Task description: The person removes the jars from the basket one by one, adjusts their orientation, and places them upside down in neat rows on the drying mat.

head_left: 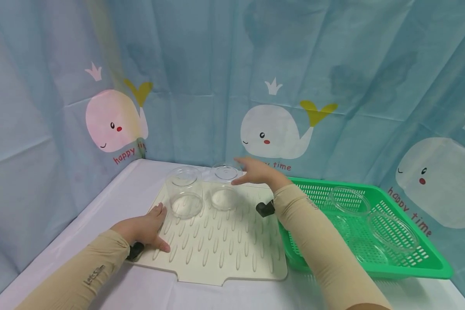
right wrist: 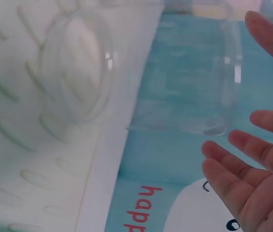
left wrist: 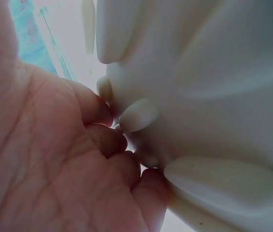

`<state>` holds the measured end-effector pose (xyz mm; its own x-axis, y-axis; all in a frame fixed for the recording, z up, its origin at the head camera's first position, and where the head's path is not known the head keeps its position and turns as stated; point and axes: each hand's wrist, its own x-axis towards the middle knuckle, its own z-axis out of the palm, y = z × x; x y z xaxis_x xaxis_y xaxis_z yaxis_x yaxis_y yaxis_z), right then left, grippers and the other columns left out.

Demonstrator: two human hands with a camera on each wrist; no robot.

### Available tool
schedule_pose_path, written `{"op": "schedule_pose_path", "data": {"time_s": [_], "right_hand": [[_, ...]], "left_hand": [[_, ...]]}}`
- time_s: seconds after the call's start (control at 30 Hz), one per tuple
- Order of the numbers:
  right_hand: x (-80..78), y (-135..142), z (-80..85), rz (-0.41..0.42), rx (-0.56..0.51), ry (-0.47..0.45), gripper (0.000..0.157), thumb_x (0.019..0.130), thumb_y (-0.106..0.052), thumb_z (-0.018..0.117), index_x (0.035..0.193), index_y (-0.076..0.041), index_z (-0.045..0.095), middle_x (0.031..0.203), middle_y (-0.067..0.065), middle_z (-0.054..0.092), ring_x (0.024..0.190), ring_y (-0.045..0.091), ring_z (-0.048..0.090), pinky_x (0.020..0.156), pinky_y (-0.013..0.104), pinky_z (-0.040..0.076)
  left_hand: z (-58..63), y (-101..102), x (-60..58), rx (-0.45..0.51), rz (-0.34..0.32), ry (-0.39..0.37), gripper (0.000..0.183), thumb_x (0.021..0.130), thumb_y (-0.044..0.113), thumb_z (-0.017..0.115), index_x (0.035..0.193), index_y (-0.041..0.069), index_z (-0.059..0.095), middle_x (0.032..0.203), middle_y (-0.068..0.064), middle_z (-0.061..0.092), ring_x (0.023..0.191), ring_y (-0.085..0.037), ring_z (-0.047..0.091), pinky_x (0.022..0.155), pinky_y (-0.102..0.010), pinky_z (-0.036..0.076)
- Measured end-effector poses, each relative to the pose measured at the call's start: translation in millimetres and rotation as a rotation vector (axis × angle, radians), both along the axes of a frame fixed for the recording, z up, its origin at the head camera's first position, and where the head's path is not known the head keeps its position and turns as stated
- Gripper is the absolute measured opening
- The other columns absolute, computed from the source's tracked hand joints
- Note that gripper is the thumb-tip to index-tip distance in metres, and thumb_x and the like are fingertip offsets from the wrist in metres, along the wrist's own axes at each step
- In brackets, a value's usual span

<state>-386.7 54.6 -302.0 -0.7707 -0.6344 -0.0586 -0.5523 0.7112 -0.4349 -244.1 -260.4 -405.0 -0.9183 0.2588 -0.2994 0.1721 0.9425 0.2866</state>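
Two clear cylindrical jars stand side by side at the far end of a cream ribbed draining mat. The left jar is the nearer to my left hand, which rests at the mat's left edge with its thumb spread over the ribs. Up close in the left wrist view, the fingertips touch the mat among its raised ridges. Beside the top of the right jar, my right hand is spread with nothing in it. The right wrist view has those fingers apart from the jar's end.
A green perforated basket stands right of the mat, under my right forearm, holding several clear round containers. A blue whale-print curtain hangs right behind the table. White cloth covers the tabletop.
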Motion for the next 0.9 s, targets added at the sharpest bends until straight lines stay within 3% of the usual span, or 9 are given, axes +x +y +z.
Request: {"op": "schedule_pose_path", "data": {"time_s": [0.23, 0.47, 0.7, 0.9], "right_hand": [[4.3, 8.7, 14.9, 0.030, -0.114, -0.040, 0.079, 0.080, -0.038, 0.069, 0.145, -0.018, 0.028, 0.146, 0.005, 0.030, 0.125, 0.022, 0.042, 0.096, 0.037, 0.043], [13.0, 22.0, 30.3, 0.051, -0.237, -0.046, 0.070, 0.079, -0.032, 0.071, 0.140, -0.019, 0.038, 0.138, 0.003, 0.042, 0.123, 0.022, 0.044, 0.098, 0.038, 0.040], [24.8, 39.7, 41.5, 0.073, -0.291, -0.038, 0.064, 0.080, -0.032, 0.070, 0.137, -0.021, 0.042, 0.136, 0.002, 0.044, 0.123, 0.023, 0.045, 0.100, 0.039, 0.039], [39.1, 63.0, 52.3, 0.040, -0.307, -0.023, 0.063, 0.080, -0.031, 0.070, 0.136, -0.020, 0.043, 0.136, 0.003, 0.045, 0.123, 0.025, 0.043, 0.098, 0.041, 0.041]], "left_hand": [[-1.2, 1.0, 0.4, -0.007, -0.005, 0.009, 0.136, 0.050, 0.064, 0.072, 0.136, -0.021, 0.010, 0.141, -0.041, 0.002, 0.132, -0.050, 0.004, 0.107, -0.057, 0.012], [0.6, 2.0, 1.2, 0.004, 0.015, 0.007, 0.136, 0.049, 0.063, 0.074, 0.136, -0.020, 0.010, 0.142, -0.039, 0.002, 0.133, -0.049, 0.004, 0.107, -0.057, 0.012], [-2.5, 3.0, -0.4, -0.009, 0.051, 0.002, 0.140, 0.045, 0.066, 0.072, 0.137, -0.019, 0.009, 0.144, -0.037, 0.000, 0.134, -0.047, 0.004, 0.108, -0.055, 0.011], [0.5, 3.7, 1.3, -0.013, 0.048, 0.004, 0.139, 0.046, 0.065, 0.073, 0.137, -0.019, 0.009, 0.143, -0.038, 0.001, 0.133, -0.048, 0.004, 0.107, -0.056, 0.011]]}}
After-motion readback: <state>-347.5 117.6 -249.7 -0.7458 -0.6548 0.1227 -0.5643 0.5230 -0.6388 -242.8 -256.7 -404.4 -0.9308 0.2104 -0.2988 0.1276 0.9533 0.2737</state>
